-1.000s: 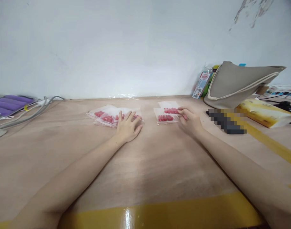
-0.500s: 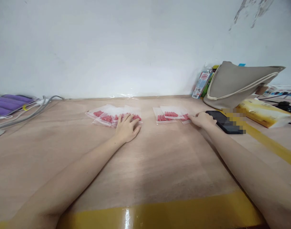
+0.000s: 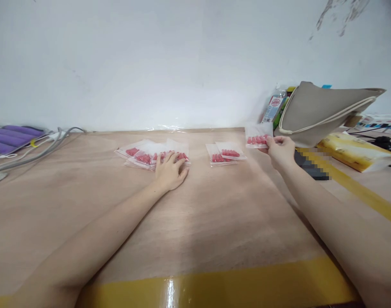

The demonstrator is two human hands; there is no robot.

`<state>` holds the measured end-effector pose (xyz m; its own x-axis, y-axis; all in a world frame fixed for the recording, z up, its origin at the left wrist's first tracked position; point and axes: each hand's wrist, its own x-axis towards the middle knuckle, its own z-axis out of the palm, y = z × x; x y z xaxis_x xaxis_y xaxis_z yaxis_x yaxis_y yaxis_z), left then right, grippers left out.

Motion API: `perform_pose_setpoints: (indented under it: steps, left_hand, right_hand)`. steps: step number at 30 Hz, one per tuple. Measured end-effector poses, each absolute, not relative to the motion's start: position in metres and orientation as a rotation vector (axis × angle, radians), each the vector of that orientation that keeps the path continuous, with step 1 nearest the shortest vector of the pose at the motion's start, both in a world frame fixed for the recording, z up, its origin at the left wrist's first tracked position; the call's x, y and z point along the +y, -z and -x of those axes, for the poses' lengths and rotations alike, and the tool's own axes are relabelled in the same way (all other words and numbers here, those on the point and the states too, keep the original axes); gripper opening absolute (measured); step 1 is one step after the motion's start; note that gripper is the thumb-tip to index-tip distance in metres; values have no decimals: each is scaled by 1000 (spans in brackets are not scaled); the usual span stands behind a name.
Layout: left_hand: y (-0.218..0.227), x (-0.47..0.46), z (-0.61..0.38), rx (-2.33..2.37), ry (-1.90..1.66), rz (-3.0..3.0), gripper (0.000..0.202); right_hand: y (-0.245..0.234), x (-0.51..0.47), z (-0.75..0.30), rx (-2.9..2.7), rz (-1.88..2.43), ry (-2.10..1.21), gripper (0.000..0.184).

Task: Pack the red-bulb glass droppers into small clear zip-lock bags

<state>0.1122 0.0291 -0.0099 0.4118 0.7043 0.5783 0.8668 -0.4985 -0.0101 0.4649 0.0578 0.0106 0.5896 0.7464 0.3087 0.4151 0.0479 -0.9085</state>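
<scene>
My right hand (image 3: 281, 153) pinches the edge of a small clear zip bag (image 3: 257, 133) with a row of red pieces inside, lifted off the table. To its left, two more such bags (image 3: 225, 154) lie overlapping on the table. My left hand (image 3: 171, 172) rests palm down with its fingers spread on the right part of a fanned pile of similar bags (image 3: 142, 157). Its fingertips cover some of the red pieces. What the red pieces are, I cannot make out.
A dark phone (image 3: 312, 166) lies partly behind my right wrist. Beyond it stand a grey drawstring bag (image 3: 323, 109), a bottle (image 3: 272, 107) and a yellow tissue pack (image 3: 357, 150). Purple packaged rolls (image 3: 14, 139) and grey cables (image 3: 51, 147) lie far left. A wall rises behind the table.
My right hand has picked up the rightmost bag from beside the other two and raised it up and slightly right. My left hand has stayed on its pile.
</scene>
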Motion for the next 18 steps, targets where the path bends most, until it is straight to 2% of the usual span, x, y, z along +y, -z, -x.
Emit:
perform_pose_setpoints:
  steps: [1,5,8,11,14,18]
  left_hand:
    - [10,29,-112,-1361,767,2348,25]
    - [9,24,-110,-1297,895,2294,38]
    - [4,12,-111,-983,991,2402,48]
    - [3,1,-116,-651,1008,2525,33]
    - [5,0,-121,-591,952,2583,11]
    - [9,6,-122,-687,881,2609,19]
  right_hand:
    - [-12,56,-453,-981,1520,-371,26]
    - [-3,33,-384,-891,1087,-896,42]
    - [12,10,-340,-888,990,-1101,48]
    - [22,-2,-320,-900,970,-1245,47]
    - [24,-4,-321,-986,977,-1355,39]
    - [23,-3,-339,-1261,1043,-1242,33]
